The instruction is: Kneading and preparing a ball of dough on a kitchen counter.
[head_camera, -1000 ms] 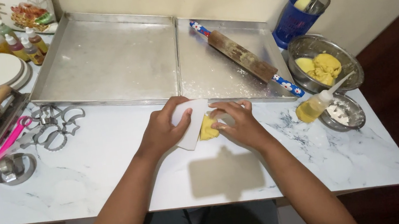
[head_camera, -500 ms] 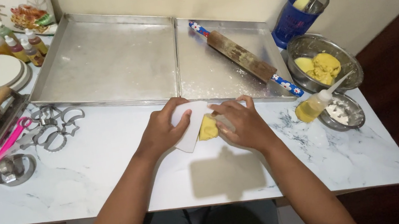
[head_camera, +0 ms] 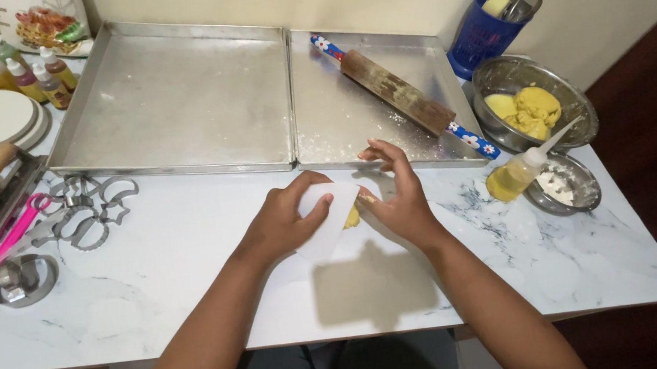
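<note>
My left hand [head_camera: 286, 218] grips a flat white scraper card [head_camera: 328, 226] and holds it slanted on the marble table [head_camera: 183, 258]. A small lump of yellow dough [head_camera: 351, 217] peeks out between the card and my right hand [head_camera: 394, 198]. The right hand rests against the dough with its fingers spread and raised, and most of the lump is hidden by the card and the hand.
Two metal baking trays [head_camera: 177, 103] lie behind my hands, the right one holding a rolling pin [head_camera: 397, 92]. A steel bowl of yellow dough [head_camera: 532, 106], an oil bottle [head_camera: 522, 171], a small flour bowl [head_camera: 563, 186] and a blue utensil cup [head_camera: 484, 35] stand at the right. Cookie cutters [head_camera: 89, 207] lie at the left.
The white card has swung over the dough, covering most of it. My right hand has opened up, its fingers lifting off the lump.
</note>
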